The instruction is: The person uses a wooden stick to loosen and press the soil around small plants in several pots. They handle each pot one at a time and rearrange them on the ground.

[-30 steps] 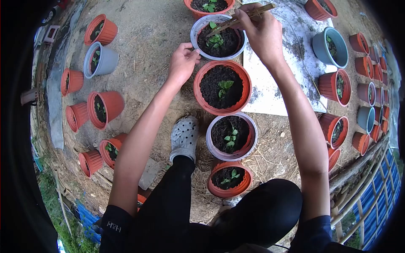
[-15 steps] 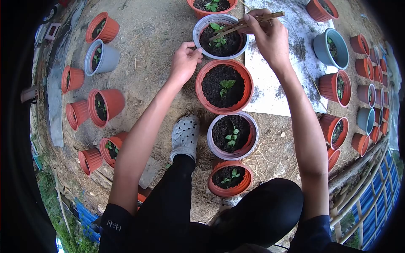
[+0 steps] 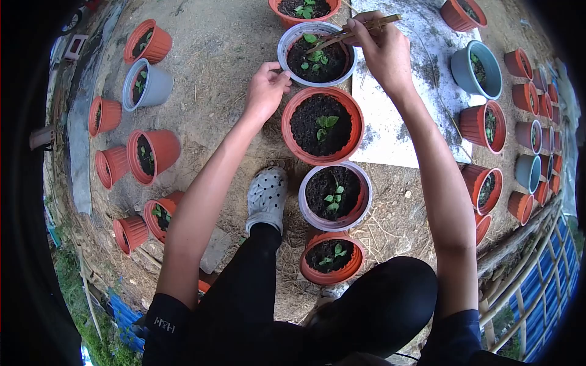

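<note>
My right hand is closed round a thin brown wooden stick. The stick slants down to the left over a whitish-grey pot, its lower end among the leaves of a small green seedling in dark soil. With curled fingers, my left hand pinches the near left rim of that same pot. Just below stands an orange pot with a seedling, touching or nearly touching the whitish-grey one.
Nearer me in the row are a pale pot and another orange pot. An orange pot stands beyond. More potted plants line both sides. A white sheet lies right of the row. My grey clog is left of it.
The stick's lower end has shifted slightly up and right among the leaves, its upper end a little left. My left hand stays at the rim.
</note>
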The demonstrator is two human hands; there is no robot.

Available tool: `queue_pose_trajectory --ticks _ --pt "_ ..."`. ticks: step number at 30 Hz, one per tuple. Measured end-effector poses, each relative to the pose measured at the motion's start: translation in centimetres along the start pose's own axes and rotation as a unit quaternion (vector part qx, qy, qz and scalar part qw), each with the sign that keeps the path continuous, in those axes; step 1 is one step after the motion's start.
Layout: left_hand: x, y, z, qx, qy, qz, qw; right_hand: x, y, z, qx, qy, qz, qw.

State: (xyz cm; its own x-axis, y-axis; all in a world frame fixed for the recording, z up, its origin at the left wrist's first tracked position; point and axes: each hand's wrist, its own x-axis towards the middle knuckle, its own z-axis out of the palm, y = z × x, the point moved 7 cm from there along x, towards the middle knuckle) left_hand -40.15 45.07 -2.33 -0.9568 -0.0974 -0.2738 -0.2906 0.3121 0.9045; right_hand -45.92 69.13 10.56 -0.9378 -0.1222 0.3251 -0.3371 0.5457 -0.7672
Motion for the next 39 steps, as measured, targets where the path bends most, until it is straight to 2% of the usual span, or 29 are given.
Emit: queue_pose_trajectory --ticks 6,8,16,18,25,28,33,34,39 --pt "-0.1 0.1 -0.1 0.002 0.002 -0.003 1.000 -0.1 -0.3 1.2 0.015 0.010 0.000 1.000" --pt "-0.1 0.1 0.0 0.005 0.000 -0.005 1.000 -0.3 -0.7 0.9 -0.042 0.035 -0.011 0.998" --pt "0.0 0.0 0.0 0.007 0.000 -0.002 1.000 -0.9 -1.1 0.1 -0.060 0.075 0.008 0.995" --pt "-0.1 0.1 0.0 -0.002 0.002 -0.005 1.000 -1.0 -0.3 1.0 0.032 0.037 0.030 0.998" --pt "-0.2 -0.3 -0.1 -0.011 0.001 0.002 1.000 -1.4 -1.6 -1.1 0.053 0.030 0.033 0.998" --pt "-0.6 -0.5 -0.3 -0.011 -0.001 -0.003 1.000 -2.1 -2.7 -3.2 0.066 0.050 0.002 0.997" --pt "-0.8 -0.4 -0.4 -0.035 0.007 0.002 0.999 -3.4 -2.5 -1.6 -0.018 -0.021 0.024 0.999" --pt "-1.0 -0.5 -0.4 -0.036 0.004 0.001 0.999 -3.4 -3.0 -1.1 0.032 0.014 -0.019 0.999" --pt "-3.0 -0.3 -2.4 -0.085 0.007 0.001 0.996 -4.2 -3.3 -2.6 0.052 0.065 0.024 0.996"
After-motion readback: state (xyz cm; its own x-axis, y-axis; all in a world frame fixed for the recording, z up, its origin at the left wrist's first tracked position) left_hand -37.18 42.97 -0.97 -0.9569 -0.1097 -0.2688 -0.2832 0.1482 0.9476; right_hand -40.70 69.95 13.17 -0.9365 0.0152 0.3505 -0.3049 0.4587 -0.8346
